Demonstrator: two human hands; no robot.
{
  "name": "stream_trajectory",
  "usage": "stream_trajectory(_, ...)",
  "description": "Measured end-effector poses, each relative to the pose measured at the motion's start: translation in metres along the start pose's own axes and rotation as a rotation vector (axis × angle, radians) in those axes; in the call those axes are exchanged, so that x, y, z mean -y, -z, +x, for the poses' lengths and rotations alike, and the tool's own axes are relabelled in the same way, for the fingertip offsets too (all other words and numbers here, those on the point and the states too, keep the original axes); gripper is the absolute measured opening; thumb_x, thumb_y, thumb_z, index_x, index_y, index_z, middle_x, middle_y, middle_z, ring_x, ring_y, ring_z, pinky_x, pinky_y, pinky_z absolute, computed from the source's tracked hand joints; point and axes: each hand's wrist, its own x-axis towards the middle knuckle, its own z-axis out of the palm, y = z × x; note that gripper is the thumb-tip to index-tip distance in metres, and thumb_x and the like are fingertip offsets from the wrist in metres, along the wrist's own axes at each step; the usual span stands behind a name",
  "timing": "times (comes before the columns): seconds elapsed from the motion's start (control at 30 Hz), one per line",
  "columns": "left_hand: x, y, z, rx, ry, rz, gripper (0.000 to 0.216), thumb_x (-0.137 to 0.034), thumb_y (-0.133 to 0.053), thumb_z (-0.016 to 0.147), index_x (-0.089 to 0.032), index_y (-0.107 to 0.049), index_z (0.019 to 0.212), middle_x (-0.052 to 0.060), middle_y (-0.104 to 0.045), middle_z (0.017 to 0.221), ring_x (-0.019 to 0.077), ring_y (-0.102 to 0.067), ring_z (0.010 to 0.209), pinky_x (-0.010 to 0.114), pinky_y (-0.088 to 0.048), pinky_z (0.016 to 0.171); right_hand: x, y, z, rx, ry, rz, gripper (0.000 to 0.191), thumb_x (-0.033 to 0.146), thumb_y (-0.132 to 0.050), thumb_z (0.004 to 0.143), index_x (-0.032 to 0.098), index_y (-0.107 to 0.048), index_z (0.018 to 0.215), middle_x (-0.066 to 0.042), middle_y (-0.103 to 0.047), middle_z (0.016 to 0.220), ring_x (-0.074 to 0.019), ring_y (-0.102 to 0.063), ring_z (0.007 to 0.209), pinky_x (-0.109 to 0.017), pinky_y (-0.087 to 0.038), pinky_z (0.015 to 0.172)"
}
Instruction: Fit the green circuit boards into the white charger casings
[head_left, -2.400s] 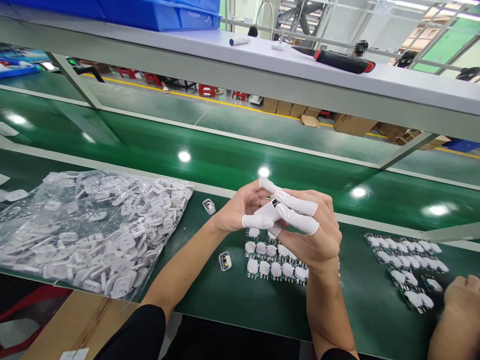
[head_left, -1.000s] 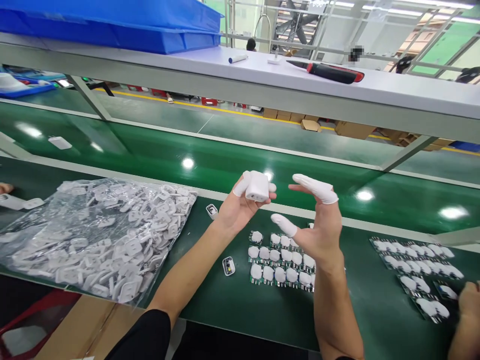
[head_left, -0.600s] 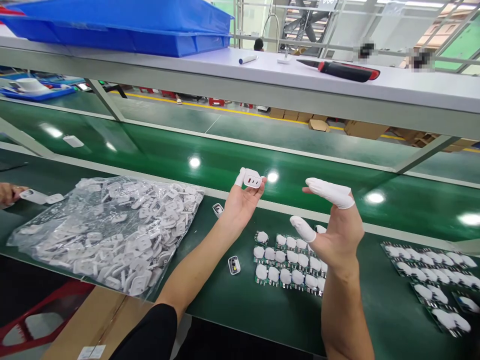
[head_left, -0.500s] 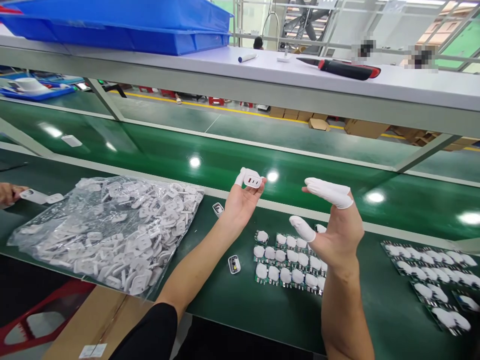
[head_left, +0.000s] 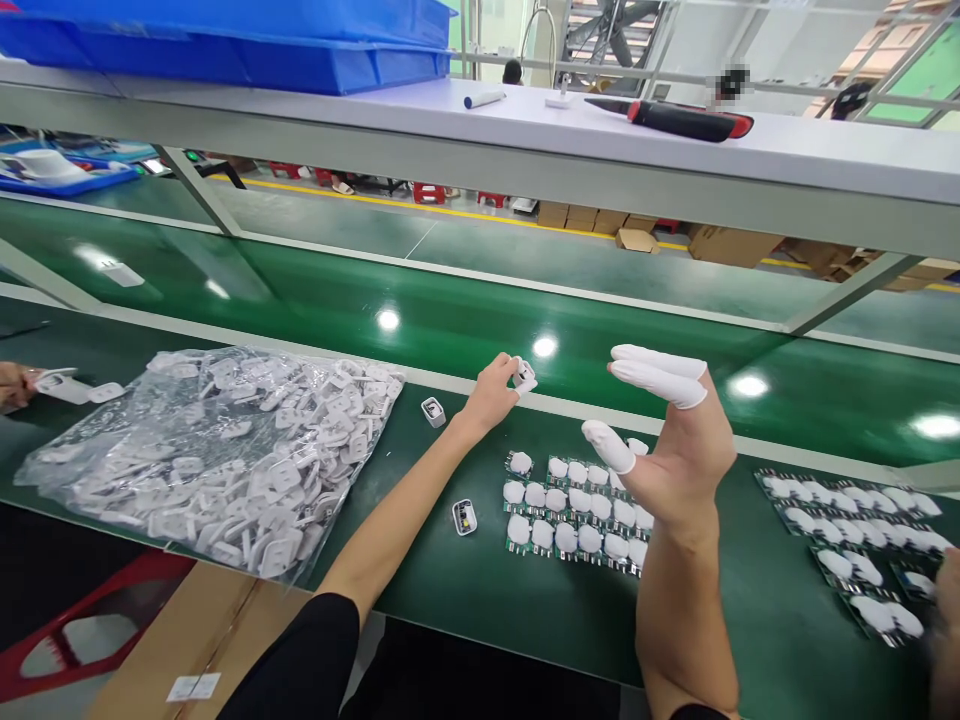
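Observation:
My left hand (head_left: 491, 398) grips a white charger housing (head_left: 524, 374) over the far part of the green bench, its open end turned partly toward me. White finger cots cover the thumb and two fingers of my right hand (head_left: 664, 430), which is raised with thumb and fingers spread and nothing between them. Below and left of it lie rows of small circuit boards topped with white pads (head_left: 568, 538), partly hidden by that hand. One open charger housing (head_left: 465, 517) with parts inside rests left of the boards. Another open housing (head_left: 433, 411) lies beside my left wrist.
A clear plastic bag (head_left: 225, 460) full of white plastic pieces covers the left of the bench. More circuit boards (head_left: 847, 530) lie at right. A shelf (head_left: 525, 150) above holds blue trays (head_left: 225, 55), a marker (head_left: 484, 99) and a black-and-red knife (head_left: 686, 119). Other people's hands show at both edges.
My left hand has turned the charger housing over, from its port face to its open end. My right hand stays spread. Another person's blurred hand has appeared at the right edge.

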Motion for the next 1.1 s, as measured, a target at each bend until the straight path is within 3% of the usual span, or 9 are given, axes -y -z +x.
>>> stream_trajectory(0.13,0.024,-0.011,-0.005,0.079,-0.04,0.068,0.016,-0.024,-0.081,0.092,-0.022,-0.067,0.085,0.003,-0.063,0.1,0.0176,-0.062,0.089,0.032,-0.055,0.092,0.0,0.004,0.0,0.0,0.004,-0.014,0.05,0.044,-0.091,0.095,0.03,-0.076,0.14,-0.012,-0.083,0.126,-0.0381,-0.081,0.116,-0.06,-0.071,0.094)
stream_trajectory(0.33,0.036,-0.016,-0.008,0.095,-0.106,0.131,0.025,-0.04,-0.078,0.101,-0.022,-0.067,0.087,0.007,-0.063,0.109,0.0188,-0.064,0.093,0.034,-0.054,0.093,0.003,0.012,0.002,-0.011,-0.017,-0.016,0.051,0.048,-0.09,0.094,0.034,-0.075,0.141,-0.01,-0.084,0.123,-0.04,-0.081,0.118,-0.061,-0.07,0.095)
stream_trajectory(0.43,0.044,-0.021,-0.011,0.136,-0.121,0.157,0.03,-0.043,-0.079,0.101,-0.023,-0.064,0.083,0.006,-0.061,0.104,0.018,-0.063,0.086,0.033,-0.054,0.086,0.008,0.015,0.006,0.027,-0.062,-0.033,0.046,0.043,-0.089,0.096,0.04,-0.074,0.14,-0.008,-0.083,0.127,-0.0398,-0.081,0.124,-0.063,-0.069,0.101)
stream_trajectory(0.53,0.051,-0.024,-0.012,0.167,-0.152,0.185,0.035,-0.042,-0.082,0.098,-0.023,-0.06,0.078,0.004,-0.059,0.097,0.0159,-0.058,0.077,0.031,-0.052,0.077,0.008,0.016,0.007,0.023,-0.06,-0.031,0.041,0.039,-0.087,0.098,0.038,-0.075,0.137,-0.009,-0.084,0.128,-0.0394,-0.081,0.123,-0.062,-0.07,0.098)
stream_trajectory(0.77,0.053,-0.015,-0.011,0.085,-0.309,0.26,0.034,-0.043,-0.069,0.109,-0.021,-0.063,0.083,0.008,-0.061,0.104,0.0163,-0.065,0.085,0.028,-0.051,0.076,-0.002,0.017,0.005,-0.044,-0.024,-0.044,0.039,0.035,-0.09,0.095,0.032,-0.078,0.132,-0.009,-0.085,0.125,-0.038,-0.083,0.115,-0.059,-0.07,0.091)
stream_trajectory(1.0,0.056,-0.033,-0.025,0.106,-0.493,0.331,0.041,-0.047,-0.061,0.114,-0.02,-0.066,0.084,0.006,-0.064,0.097,0.0141,-0.066,0.075,0.025,-0.051,0.064,0.0,0.019,0.012,-0.038,0.025,-0.021,0.036,0.033,-0.093,0.093,0.028,-0.081,0.126,-0.01,-0.087,0.121,-0.0362,-0.084,0.111,-0.052,-0.068,0.085)
stream_trajectory(1.1,0.049,-0.024,-0.027,0.072,-0.526,0.365,0.035,-0.045,-0.063,0.114,-0.02,-0.07,0.09,0.008,-0.068,0.105,0.015,-0.072,0.083,0.025,-0.057,0.069,0.0,0.021,0.012,-0.055,0.021,-0.007,0.035,0.033,-0.094,0.092,0.027,-0.083,0.125,-0.011,-0.087,0.12,-0.0359,-0.084,0.11,-0.052,-0.068,0.085)
